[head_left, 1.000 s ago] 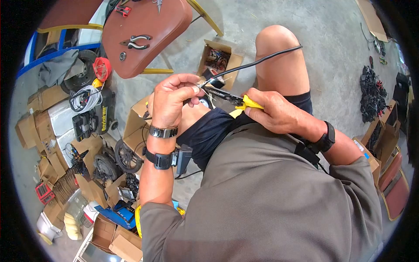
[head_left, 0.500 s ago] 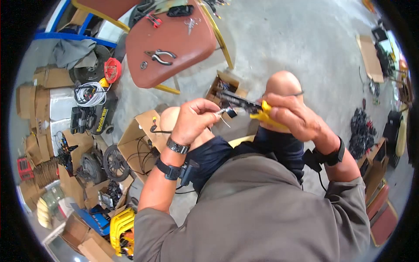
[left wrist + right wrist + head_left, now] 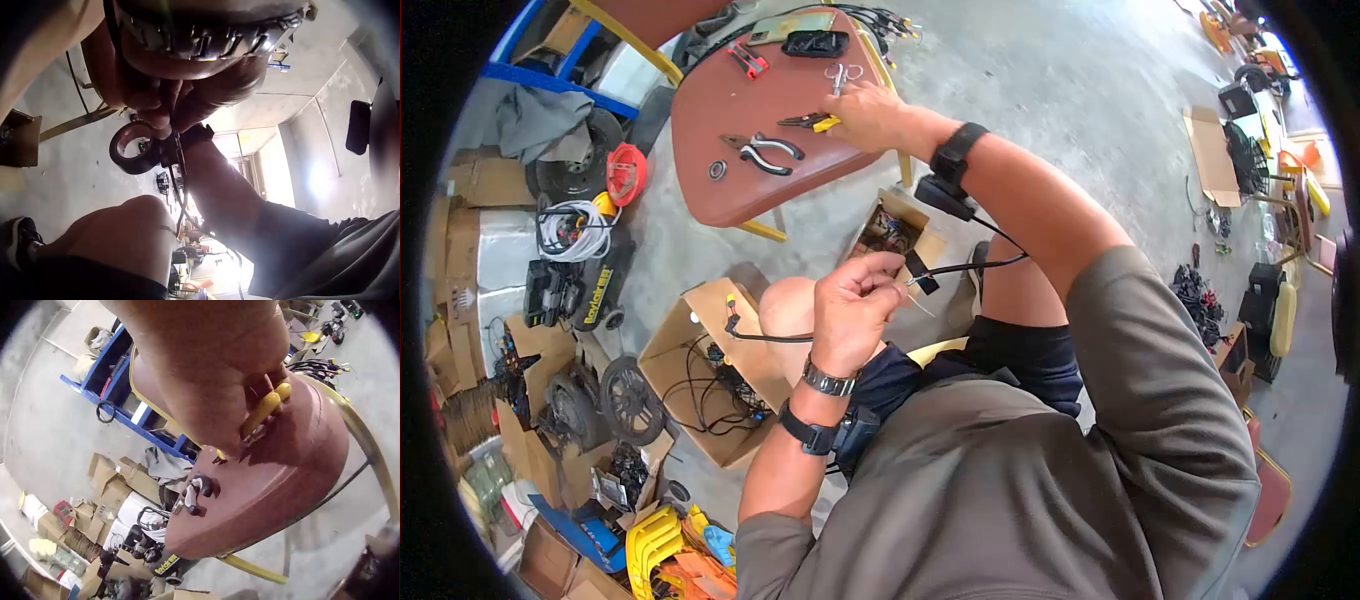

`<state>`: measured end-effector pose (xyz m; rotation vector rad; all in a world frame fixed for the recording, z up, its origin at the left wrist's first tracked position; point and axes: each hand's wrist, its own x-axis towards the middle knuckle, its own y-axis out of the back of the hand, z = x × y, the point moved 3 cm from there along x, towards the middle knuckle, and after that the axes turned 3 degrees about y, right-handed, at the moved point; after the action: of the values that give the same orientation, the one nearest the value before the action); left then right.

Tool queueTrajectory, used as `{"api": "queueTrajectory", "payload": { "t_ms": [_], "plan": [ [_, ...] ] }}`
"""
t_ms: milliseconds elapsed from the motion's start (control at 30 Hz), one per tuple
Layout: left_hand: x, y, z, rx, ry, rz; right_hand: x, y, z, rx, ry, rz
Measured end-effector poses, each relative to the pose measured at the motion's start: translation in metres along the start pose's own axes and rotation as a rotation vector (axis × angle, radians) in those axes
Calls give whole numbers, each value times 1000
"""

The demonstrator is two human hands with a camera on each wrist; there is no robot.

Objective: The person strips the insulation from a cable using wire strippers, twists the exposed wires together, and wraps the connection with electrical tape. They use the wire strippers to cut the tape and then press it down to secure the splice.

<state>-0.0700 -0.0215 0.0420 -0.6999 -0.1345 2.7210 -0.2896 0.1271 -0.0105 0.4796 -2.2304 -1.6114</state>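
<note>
My left hand [image 3: 855,305] pinches a black cable [image 3: 975,266] near its stripped end, where thin pale wire strands stick out. A roll of black tape [image 3: 119,147] hangs right at the fingertips in the left wrist view. Over the brown chair seat [image 3: 715,115], my right hand [image 3: 865,118] grips wire strippers [image 3: 808,120] by their yellow handles [image 3: 265,412]. Their dark nose points left, low over the seat. Beside them on the seat are grey-and-black pliers [image 3: 760,153], a small metal ring [image 3: 718,170] and scissors [image 3: 840,76].
A red tool [image 3: 750,61] and a black pouch [image 3: 815,44] lie farther back on the seat. An open carton [image 3: 690,315] with cables stands left of the knees, a smaller box [image 3: 892,225] ahead of them. Wheels, cartons and a coiled white hose [image 3: 578,230] crowd the left side.
My right hand has left the cable end and reached forward to the chair seat, carrying the wire strippers. The left hand keeps its pinch on the cable.
</note>
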Motion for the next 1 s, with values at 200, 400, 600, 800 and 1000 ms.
{"api": "queueTrajectory", "payload": {
  "t_ms": [200,400,600,800,1000],
  "plan": [
    [-4,3,11,-6,-1,14,-24,46,-12,158,48,-79],
    [-6,6,15,36,2,-23,-162,140,-53,654,-8,-165],
    [-4,10,16,2,60,-17,-286,88,-88,1146,-350,-308],
    [-4,7,23,141,159,-70,-284,14,-103,1481,-337,70],
    [0,1,35,162,159,-88,-252,10,-109,1699,-285,133]
  ]
}}
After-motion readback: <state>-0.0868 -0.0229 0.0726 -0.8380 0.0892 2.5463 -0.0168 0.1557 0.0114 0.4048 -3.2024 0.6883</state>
